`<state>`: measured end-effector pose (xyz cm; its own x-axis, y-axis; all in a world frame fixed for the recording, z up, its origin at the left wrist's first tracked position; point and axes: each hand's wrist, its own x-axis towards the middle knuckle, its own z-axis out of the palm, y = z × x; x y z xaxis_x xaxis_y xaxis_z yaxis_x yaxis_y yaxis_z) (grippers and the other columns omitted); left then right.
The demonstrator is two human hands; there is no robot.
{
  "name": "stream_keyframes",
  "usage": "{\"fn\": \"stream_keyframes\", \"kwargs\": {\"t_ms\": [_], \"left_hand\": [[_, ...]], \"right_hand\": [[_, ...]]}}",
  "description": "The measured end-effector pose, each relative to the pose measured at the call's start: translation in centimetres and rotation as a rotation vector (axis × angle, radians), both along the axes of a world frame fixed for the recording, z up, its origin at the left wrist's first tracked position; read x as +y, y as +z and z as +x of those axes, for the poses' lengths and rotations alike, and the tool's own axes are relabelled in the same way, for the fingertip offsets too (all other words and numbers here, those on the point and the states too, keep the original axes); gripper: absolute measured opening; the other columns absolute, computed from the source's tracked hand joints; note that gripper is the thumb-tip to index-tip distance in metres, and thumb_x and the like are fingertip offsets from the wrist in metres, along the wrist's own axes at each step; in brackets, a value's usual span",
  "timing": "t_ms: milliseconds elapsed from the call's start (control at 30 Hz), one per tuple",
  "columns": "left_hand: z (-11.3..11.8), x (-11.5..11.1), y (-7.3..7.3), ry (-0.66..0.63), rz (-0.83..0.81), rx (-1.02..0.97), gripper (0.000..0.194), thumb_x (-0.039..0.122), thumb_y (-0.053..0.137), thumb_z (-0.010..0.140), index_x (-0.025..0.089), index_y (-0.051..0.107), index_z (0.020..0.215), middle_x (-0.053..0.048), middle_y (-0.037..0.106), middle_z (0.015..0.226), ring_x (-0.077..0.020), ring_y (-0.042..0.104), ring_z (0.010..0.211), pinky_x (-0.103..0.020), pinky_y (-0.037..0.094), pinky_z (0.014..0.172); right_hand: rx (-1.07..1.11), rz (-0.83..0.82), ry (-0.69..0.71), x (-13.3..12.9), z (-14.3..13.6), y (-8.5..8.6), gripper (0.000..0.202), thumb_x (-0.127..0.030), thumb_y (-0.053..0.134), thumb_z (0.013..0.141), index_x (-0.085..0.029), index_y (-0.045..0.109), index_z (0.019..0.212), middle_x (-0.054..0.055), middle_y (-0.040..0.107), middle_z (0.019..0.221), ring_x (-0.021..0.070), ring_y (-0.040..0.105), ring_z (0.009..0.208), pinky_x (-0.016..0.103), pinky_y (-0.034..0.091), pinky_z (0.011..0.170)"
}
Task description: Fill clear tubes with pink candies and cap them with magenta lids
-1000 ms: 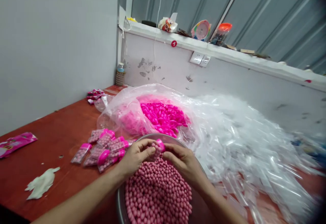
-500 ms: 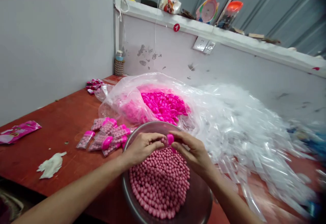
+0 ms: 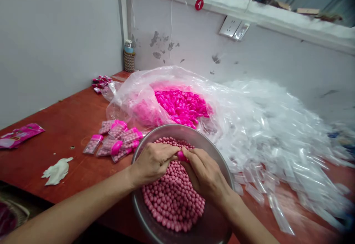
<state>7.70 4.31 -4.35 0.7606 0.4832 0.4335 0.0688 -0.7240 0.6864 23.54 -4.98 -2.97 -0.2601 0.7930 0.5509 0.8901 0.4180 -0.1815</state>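
Over a metal bowl [image 3: 215,214] of pink round beads [image 3: 172,196], both my hands meet around one small container. My left hand [image 3: 154,162] is closed on its clear body, which the fingers now almost wholly hide. A bright pink cap [image 3: 181,156] shows at the body's end, and my right hand [image 3: 203,172] grips it with thumb and fingers. Whether the cap is fully seated I cannot tell. Left of the bowl, several bead-filled clear containers [image 3: 118,133] with pink caps lie in a pile.
Behind the bowl, an open plastic bag [image 3: 133,85] holds many loose pink caps [image 3: 183,107]. A large heap of clear empty containers [image 3: 277,136] spreads to the right. On the red table [image 3: 74,118] lie a pink packet [image 3: 20,135] and a crumpled white scrap [image 3: 57,170].
My hands have come closer together, the right fingers now wrapped over the pink cap. The beaded container body, visible before, is covered by my fingers. The view has tilted down.
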Motion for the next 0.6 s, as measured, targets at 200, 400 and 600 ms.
{"fn": "stream_keyframes", "kwargs": {"t_ms": [200, 400, 600], "left_hand": [[0.4, 0.7, 0.4, -0.018, -0.464, -0.145, 0.028, 0.028, 0.052, 0.082, 0.018, 0.064, 0.105, -0.005, 0.066, 0.099, -0.0201, 0.059, 0.09, -0.027, 0.043, 0.081], [0.3, 1.4, 0.4, -0.088, -0.788, -0.195, 0.032, 0.027, 0.056, 0.078, 0.013, 0.063, 0.106, -0.007, 0.067, 0.095, -0.0207, 0.059, 0.087, -0.028, 0.046, 0.078], [0.2, 0.6, 0.7, -0.108, -0.57, -0.179, 0.024, 0.025, 0.056, 0.079, 0.018, 0.067, 0.099, -0.003, 0.068, 0.095, -0.0201, 0.06, 0.09, -0.026, 0.044, 0.081]], "right_hand": [[0.609, -0.298, 0.001, 0.4, 1.1, 0.6, 0.027, -0.025, 0.054, 0.082, -0.023, 0.056, 0.109, 0.007, 0.062, 0.1, 0.0203, 0.059, 0.09, 0.034, 0.048, 0.08], [1.45, -0.549, 0.05, -0.3, 2.3, -0.2, 0.032, -0.034, 0.071, 0.068, -0.022, 0.062, 0.096, 0.006, 0.064, 0.097, 0.0199, 0.062, 0.084, 0.033, 0.05, 0.076], [1.495, -0.722, 0.013, 0.6, 1.4, 0.6, 0.02, -0.03, 0.068, 0.072, -0.018, 0.063, 0.088, 0.004, 0.064, 0.088, 0.0171, 0.061, 0.081, 0.032, 0.049, 0.076]]}}
